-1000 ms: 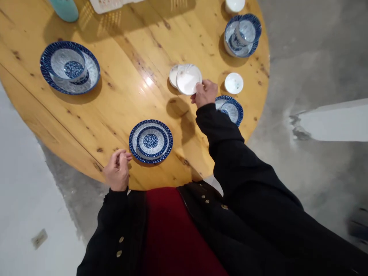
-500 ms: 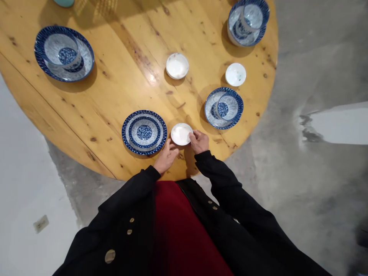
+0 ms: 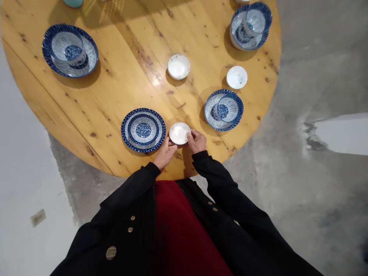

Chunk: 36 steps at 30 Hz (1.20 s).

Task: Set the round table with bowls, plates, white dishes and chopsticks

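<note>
A small white saucer rests on the round wooden table near its front edge. My right hand grips the saucer's right rim with curled fingers. My left hand touches its lower left rim with the fingertips pinched. Just left of the saucer lies a blue patterned plate.
A blue plate with a bowl on it sits right of my hands. Two more white saucers lie farther back. Blue bowl sets stand at the far left and far right. Grey floor surrounds the table.
My right hand carried a white saucer from the middle of the table to the front edge beside the blue plate. My left hand came over to the saucer's left rim.
</note>
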Each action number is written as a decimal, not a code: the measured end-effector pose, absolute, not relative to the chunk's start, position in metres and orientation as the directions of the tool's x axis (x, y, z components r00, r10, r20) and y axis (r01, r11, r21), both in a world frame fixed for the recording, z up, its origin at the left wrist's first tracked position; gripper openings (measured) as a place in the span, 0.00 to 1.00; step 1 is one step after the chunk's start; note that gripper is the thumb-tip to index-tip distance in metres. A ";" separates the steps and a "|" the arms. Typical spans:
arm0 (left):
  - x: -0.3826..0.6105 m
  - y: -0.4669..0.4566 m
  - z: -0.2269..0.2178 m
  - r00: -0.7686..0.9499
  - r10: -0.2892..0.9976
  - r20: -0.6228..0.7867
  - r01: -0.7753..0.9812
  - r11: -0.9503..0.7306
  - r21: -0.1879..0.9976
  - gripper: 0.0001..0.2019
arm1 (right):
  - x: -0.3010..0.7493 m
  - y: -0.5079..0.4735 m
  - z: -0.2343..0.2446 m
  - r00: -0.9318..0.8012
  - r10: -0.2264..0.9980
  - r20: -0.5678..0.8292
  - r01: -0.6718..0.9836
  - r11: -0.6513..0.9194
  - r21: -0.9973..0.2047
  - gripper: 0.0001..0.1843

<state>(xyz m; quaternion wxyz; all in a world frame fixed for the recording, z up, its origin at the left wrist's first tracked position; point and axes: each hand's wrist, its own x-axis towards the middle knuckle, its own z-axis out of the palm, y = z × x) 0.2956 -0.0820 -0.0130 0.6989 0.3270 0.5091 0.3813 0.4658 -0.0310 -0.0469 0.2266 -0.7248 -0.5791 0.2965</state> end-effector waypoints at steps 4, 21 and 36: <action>0.295 -0.081 -0.013 0.183 0.876 -0.446 -0.180 0.476 0.861 0.19 | 0.466 -0.029 -0.048 0.145 0.974 -0.172 0.703 -0.223 -0.675 0.23; 0.296 -0.076 -0.024 0.266 0.859 -0.438 -0.185 0.491 0.851 0.26 | 0.467 -0.016 -0.058 0.110 0.988 -0.109 0.735 -0.154 -0.660 0.22; 0.296 -0.080 -0.025 0.282 0.856 -0.434 -0.168 0.489 0.856 0.29 | 0.468 -0.024 -0.056 0.107 0.992 -0.061 0.707 -0.119 -0.697 0.23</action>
